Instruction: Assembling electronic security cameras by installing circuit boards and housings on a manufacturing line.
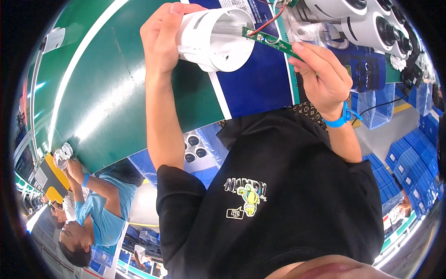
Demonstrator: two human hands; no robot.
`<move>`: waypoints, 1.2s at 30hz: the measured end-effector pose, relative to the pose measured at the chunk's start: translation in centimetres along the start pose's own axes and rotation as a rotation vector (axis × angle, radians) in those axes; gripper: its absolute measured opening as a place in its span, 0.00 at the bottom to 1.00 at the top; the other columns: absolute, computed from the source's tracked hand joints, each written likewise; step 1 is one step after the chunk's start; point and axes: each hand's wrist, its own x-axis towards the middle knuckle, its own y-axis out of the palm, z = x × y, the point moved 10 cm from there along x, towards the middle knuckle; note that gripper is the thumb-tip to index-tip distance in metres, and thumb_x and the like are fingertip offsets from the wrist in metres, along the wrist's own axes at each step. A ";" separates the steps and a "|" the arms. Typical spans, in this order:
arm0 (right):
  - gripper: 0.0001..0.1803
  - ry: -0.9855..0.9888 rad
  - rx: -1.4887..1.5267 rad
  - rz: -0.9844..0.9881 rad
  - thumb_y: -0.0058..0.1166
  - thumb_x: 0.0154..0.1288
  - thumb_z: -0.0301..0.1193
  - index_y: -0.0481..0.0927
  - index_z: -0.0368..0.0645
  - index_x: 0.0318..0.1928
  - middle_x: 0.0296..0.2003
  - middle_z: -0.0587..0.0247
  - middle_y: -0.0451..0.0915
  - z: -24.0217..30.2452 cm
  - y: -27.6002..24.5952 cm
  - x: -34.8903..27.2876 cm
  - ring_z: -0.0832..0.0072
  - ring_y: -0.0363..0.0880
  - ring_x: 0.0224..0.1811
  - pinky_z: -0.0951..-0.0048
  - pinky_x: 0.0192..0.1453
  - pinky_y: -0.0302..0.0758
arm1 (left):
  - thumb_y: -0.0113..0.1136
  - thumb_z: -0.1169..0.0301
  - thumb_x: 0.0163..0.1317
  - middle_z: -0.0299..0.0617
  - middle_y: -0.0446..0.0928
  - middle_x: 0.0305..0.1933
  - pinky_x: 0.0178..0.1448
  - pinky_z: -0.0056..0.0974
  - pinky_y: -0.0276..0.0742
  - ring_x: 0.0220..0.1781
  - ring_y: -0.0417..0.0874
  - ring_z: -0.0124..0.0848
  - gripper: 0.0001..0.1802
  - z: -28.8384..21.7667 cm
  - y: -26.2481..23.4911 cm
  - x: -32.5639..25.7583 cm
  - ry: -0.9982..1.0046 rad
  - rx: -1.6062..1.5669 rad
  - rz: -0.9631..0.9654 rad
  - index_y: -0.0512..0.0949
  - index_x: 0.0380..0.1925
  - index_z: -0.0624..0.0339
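My left hand [160, 39] is wrapped round the closed end of a white cylindrical housing [197, 39], its wide open end turned toward the right. Between the thumb and fingers of my right hand [327, 79] is one end of a narrow green circuit board [278, 45]. The board's other end reaches the mouth of the housing; whether it touches the rim I cannot tell. A red wire [274, 21] runs from that end up to a small green part [289, 3] at the top edge. A blue band circles my right wrist.
Several white units with black lenses [371, 32] stand at the upper right, beside clear plastic wrap [302, 30]. Under my hands lies a blue mat [253, 88] on the green table [107, 93]. At the lower left a co-worker [104, 200] handles a white part. Blue crates [413, 158] are stacked at right.
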 end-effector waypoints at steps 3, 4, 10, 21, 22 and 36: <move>0.19 -0.105 -0.081 0.049 0.67 0.42 0.18 0.83 0.38 0.40 0.32 0.60 0.83 0.8 0.2 0.3 0.71 0.80 0.28 0.75 0.30 0.75 | 0.39 0.56 0.71 0.52 0.81 0.40 0.47 0.35 0.77 0.41 0.82 0.36 0.28 0.0 0.1 0.0 0.002 -0.019 0.009 0.79 0.38 0.73; 0.19 -0.104 -0.082 0.049 0.67 0.42 0.18 0.83 0.38 0.40 0.32 0.60 0.83 1.0 -0.1 0.6 0.71 0.80 0.28 0.75 0.30 0.75 | 0.39 0.56 0.71 0.52 0.81 0.40 0.47 0.35 0.78 0.41 0.83 0.35 0.28 -0.1 0.2 0.0 0.002 -0.026 0.015 0.79 0.38 0.73; 0.16 -0.077 -0.208 0.190 0.67 0.45 0.16 0.83 0.34 0.38 0.31 0.56 0.82 2.9 0.5 1.7 0.68 0.81 0.29 0.76 0.32 0.77 | 0.40 0.57 0.71 0.52 0.82 0.39 0.46 0.34 0.78 0.39 0.83 0.35 0.27 -1.1 0.9 -0.3 -0.037 0.022 0.016 0.79 0.37 0.74; 0.18 -0.040 -0.131 0.102 0.68 0.43 0.19 0.82 0.36 0.39 0.28 0.59 0.80 2.3 0.4 0.2 0.67 0.78 0.25 0.71 0.27 0.72 | 0.40 0.59 0.71 0.52 0.82 0.39 0.46 0.34 0.78 0.39 0.83 0.35 0.27 0.2 0.2 -0.1 -0.030 -0.063 -0.005 0.79 0.38 0.75; 0.18 -0.035 -0.124 0.099 0.67 0.44 0.19 0.82 0.36 0.39 0.28 0.59 0.80 2.3 0.3 0.3 0.67 0.77 0.26 0.70 0.27 0.72 | 0.40 0.59 0.71 0.52 0.82 0.39 0.46 0.34 0.78 0.39 0.83 0.35 0.27 0.2 0.2 -0.1 -0.035 -0.073 -0.006 0.79 0.37 0.75; 0.15 -0.006 -0.133 0.359 0.64 0.47 0.19 0.81 0.38 0.39 0.29 0.59 0.77 2.6 0.6 3.5 0.64 0.77 0.27 0.70 0.29 0.73 | 0.50 0.60 0.68 0.42 0.83 0.33 0.37 0.29 0.75 0.32 0.80 0.25 0.20 -1.0 0.7 -0.5 -0.030 -0.137 -0.056 0.82 0.32 0.67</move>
